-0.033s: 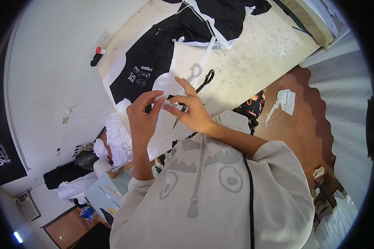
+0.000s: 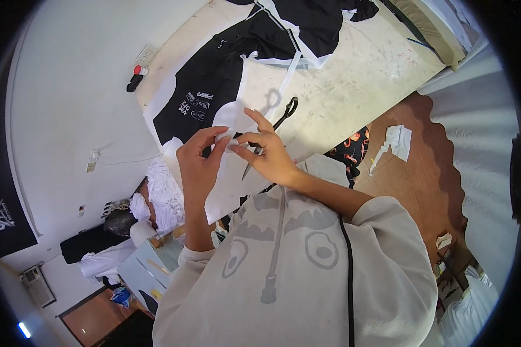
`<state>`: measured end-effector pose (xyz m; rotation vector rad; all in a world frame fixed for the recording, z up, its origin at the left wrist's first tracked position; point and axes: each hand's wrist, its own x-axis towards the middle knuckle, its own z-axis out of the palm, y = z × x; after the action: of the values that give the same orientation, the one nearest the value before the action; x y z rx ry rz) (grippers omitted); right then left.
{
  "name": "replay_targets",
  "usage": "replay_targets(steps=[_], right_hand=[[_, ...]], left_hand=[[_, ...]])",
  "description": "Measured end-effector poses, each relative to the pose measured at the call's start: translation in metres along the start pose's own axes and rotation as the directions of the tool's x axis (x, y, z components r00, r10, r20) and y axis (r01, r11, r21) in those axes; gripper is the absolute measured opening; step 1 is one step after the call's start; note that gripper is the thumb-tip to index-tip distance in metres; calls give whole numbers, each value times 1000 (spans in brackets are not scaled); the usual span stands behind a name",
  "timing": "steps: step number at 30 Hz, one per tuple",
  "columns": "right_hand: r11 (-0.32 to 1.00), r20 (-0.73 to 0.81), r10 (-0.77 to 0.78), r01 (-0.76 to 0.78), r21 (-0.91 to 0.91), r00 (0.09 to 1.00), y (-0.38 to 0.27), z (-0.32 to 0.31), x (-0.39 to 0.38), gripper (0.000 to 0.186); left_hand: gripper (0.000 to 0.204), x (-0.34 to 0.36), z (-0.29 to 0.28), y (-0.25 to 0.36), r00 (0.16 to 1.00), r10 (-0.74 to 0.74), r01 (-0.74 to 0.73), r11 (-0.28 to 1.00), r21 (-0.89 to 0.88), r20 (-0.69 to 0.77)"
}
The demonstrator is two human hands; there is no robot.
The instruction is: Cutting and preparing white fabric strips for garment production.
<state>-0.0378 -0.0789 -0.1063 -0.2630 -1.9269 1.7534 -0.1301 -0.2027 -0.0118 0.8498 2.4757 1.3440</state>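
My left hand [image 2: 200,156] pinches a small white bit of cloth [image 2: 233,141] between thumb and forefinger. From the other side, my right hand [image 2: 270,156] grips it too, thumb and forefinger closed, one finger raised. Scissors [image 2: 286,113] with black handles cross behind my right hand, blades pointing down toward me. Their handle shadow falls apart from them on the table, so they appear lifted, seemingly held in that hand; the grip itself is hidden. Beyond my hands lies a black printed cloth panel [image 2: 211,81] with white margins, spread flat.
The pale worktable [image 2: 353,81] carries another black-and-white garment piece [image 2: 312,26] at the far side. White cloth heaps [image 2: 165,191] lie at left. A white scrap [image 2: 398,141] rests on the brown floor at right, near a pale curtain [image 2: 480,156]. A wall [image 2: 81,87] borders the table's left.
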Motion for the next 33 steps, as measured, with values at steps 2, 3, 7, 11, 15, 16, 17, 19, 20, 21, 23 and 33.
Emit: replay_targets(steps=[2,3,7,11,15,16,17,19,20,21,23,33], right_hand=[[987,57,115,-120,103,992,-1,-1,1,16],[991,90,91,-99,94,992,-2,-3,-1,14],[974,214,42,-87,208,976,-6,-9,-4,9],[981,236,-35,-11,193,971,-11,-10,-5,8],[976,260,-43,-14,217,965,-15,-11,-5,7],[969,268,-47,-21,245,962,-16,-12,-4,6],[969,271,-48,-21,246,961,-19,-12,-4,6],[963,282,-61,-18,270,957,-23,-13,-5,4],[963,285,-61,-19,270,956,-23,-13,-6,4],[959,294,-63,-23,282,954,-22,-13,-6,4],[956,305,-65,-29,293,950,-21,-15,-5,4],[814,543,118,-394,427,831,-22,-44,-4,20]], left_hand=[[20,0,-2,-1,1000,-4,4,1000,1,-1],[21,2,-3,-3,1000,1,-1,1000,-1,-1],[24,3,-3,-4,1000,-4,5,1000,-29,15],[26,3,-2,-5,1000,26,-25,998,-50,16],[27,1,-5,-1,998,-8,8,1000,4,61],[28,0,-8,0,995,-38,34,999,42,91],[28,-1,-9,-1,995,-40,36,998,43,88],[29,-3,-11,-2,988,-49,49,999,-3,145],[29,-3,-12,-2,989,-50,51,999,-4,142],[29,-3,-12,-3,987,-44,49,998,-34,154],[30,-1,-12,-5,986,-39,50,997,-65,163],[31,2,-24,-11,959,-148,207,948,-242,240]])
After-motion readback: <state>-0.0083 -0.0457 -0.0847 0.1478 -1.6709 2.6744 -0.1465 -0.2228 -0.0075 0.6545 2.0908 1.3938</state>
